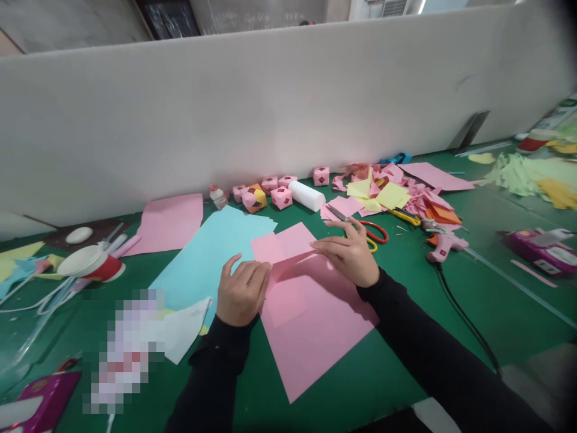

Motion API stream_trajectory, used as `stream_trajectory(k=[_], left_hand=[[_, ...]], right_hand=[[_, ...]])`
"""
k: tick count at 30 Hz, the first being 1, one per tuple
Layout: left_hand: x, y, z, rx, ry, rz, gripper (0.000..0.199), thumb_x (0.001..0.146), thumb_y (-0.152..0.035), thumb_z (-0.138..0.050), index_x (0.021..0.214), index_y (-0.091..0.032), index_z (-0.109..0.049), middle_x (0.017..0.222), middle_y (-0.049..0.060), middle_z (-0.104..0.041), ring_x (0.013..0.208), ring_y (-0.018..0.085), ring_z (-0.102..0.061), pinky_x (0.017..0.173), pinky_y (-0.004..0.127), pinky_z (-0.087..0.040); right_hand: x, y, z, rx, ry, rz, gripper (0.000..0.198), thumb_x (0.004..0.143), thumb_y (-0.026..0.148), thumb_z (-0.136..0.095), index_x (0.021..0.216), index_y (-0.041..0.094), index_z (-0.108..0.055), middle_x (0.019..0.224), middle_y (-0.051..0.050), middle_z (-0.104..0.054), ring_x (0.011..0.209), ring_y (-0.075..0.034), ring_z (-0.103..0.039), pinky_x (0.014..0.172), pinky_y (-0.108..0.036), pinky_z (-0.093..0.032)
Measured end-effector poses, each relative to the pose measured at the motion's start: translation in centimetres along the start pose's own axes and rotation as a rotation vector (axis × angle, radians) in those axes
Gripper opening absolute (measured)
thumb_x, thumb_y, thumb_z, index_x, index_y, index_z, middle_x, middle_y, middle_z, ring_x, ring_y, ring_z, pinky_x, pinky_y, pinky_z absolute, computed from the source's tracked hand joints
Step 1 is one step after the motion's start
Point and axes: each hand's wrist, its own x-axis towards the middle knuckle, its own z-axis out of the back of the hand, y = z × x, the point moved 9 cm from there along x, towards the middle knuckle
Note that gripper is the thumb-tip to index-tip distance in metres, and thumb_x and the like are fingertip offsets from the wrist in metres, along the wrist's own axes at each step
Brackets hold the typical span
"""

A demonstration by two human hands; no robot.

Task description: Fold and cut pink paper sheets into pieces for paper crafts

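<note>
My left hand (243, 290) has its fingers closed at the left edge of a piece of pink paper (298, 236), thumb raised. At its right side, my right hand (349, 252) pinches the same paper between thumb and fingertips. The paper is partly lifted and bent between both hands. Under it lies a larger pink sheet (311, 355), flat on the green table, with one corner pointing toward me. Just beyond my right hand lie scissors (377, 231) with red and yellow handles, partly hidden by the hand.
Blue sheets (202, 252) lie to the left, near a paper cup (92, 264). Pink folded shapes (282, 197) and a white roll (307, 196) stand along the white partition (252, 114). Paper scraps (392, 192) and a pink glue gun (446, 243) with a cord are at right.
</note>
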Motion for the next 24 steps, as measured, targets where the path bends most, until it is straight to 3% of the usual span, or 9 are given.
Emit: stream_trajectory(k=[12,16,19,22,24], left_hand=[[-0.5,1.3,0.2,0.112,-0.014,0.026,0.010,0.086,-0.012,-0.055,0.088,-0.018,-0.062,0.075,0.003,-0.069,0.068,0.018,-0.064,0.091,0.042,-0.044],[-0.8,2.3,0.2,0.120,-0.057,0.096,0.011,0.086,-0.014,-0.057,0.095,-0.017,-0.063,0.088,0.008,-0.071,0.091,0.024,-0.065,0.091,0.043,-0.045],[-1.0,2.9,0.1,0.082,-0.067,0.132,0.025,0.087,-0.022,-0.058,0.110,-0.014,-0.061,0.106,0.015,-0.068,0.111,0.030,-0.059,0.092,0.045,-0.045],[-0.9,2.4,-0.4,0.040,-0.032,0.099,0.031,0.088,-0.027,-0.057,0.116,-0.015,-0.059,0.110,0.014,-0.068,0.113,0.031,-0.057,0.096,0.048,-0.042],[-0.7,1.7,-0.6,0.023,-0.011,0.055,0.024,0.088,-0.025,-0.057,0.110,-0.018,-0.062,0.105,0.010,-0.070,0.110,0.030,-0.059,0.098,0.049,-0.040]], right_hand=[[-0.1,-2.2,1.0,-0.051,-0.041,-0.083,0.014,0.088,0.026,-0.062,0.093,0.032,-0.073,0.088,0.003,-0.076,0.109,-0.024,-0.056,0.099,-0.046,-0.027],[-0.1,-1.6,0.7,-0.025,-0.047,-0.087,0.013,0.089,0.027,-0.061,0.092,0.030,-0.072,0.085,0.003,-0.076,0.106,-0.024,-0.057,0.097,-0.045,-0.029],[-0.2,-0.8,0.2,-0.014,-0.029,-0.078,0.012,0.089,0.028,-0.060,0.091,0.030,-0.072,0.086,0.002,-0.076,0.106,-0.024,-0.058,0.098,-0.046,-0.028],[-0.3,0.4,-0.5,0.022,-0.008,-0.046,0.011,0.089,0.028,-0.062,0.092,0.030,-0.072,0.084,0.003,-0.076,0.108,-0.023,-0.058,0.099,-0.045,-0.027],[-0.4,1.2,-1.0,0.055,0.005,-0.026,0.011,0.088,0.028,-0.062,0.093,0.029,-0.072,0.083,0.003,-0.076,0.108,-0.022,-0.058,0.100,-0.044,-0.027]])
